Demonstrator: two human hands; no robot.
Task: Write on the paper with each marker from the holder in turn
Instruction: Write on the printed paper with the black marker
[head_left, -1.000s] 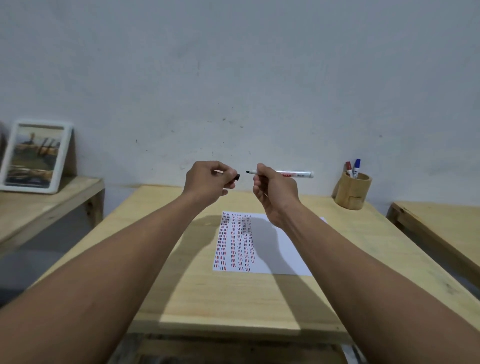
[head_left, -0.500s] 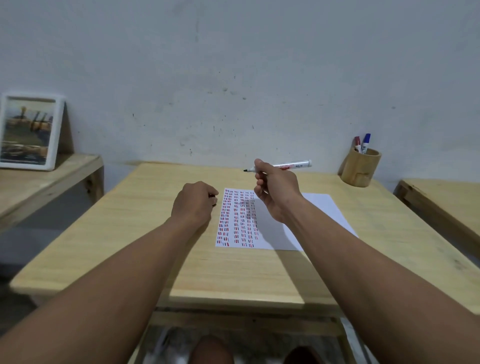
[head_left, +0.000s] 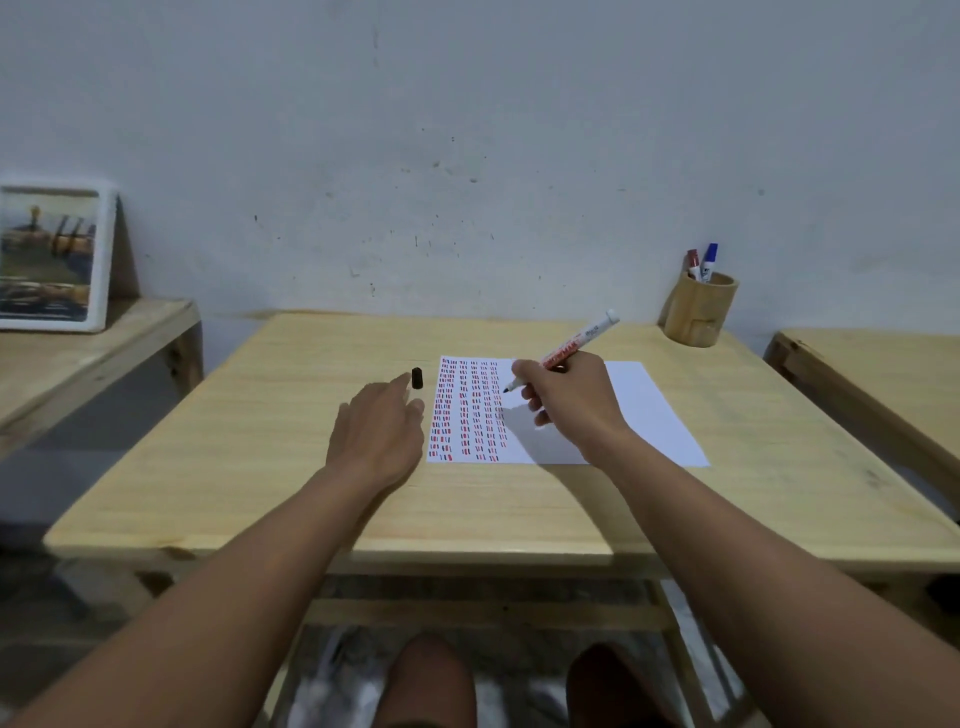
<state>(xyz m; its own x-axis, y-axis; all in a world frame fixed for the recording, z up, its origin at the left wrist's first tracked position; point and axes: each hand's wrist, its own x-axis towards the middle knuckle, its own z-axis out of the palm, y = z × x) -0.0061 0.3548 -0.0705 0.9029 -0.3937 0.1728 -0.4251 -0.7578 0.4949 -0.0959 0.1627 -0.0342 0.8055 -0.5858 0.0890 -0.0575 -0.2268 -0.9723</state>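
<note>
Right hand (head_left: 569, 402) grips the uncapped white black-tipped marker (head_left: 576, 347); fingers hide its mid-barrel. Left hand (head_left: 379, 436), fingers loosely spread, holds nothing beside the small black cap (head_left: 416, 378); contact indeterminate.

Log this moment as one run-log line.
right hand: grips uncapped black marker, tip over paper | left hand: open beside black cap on table

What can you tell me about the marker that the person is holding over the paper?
The marker is a slim white barrel with red lettering, uncapped, its dark tip pointing down and left at the paper, close above the columns of red and dark dashes. Whether the tip touches the sheet cannot be told. Its rear end tilts up toward the bamboo holder. The right hand grips it near the tip. A small black cap, probably its own, lies on the table by the left hand.
</note>
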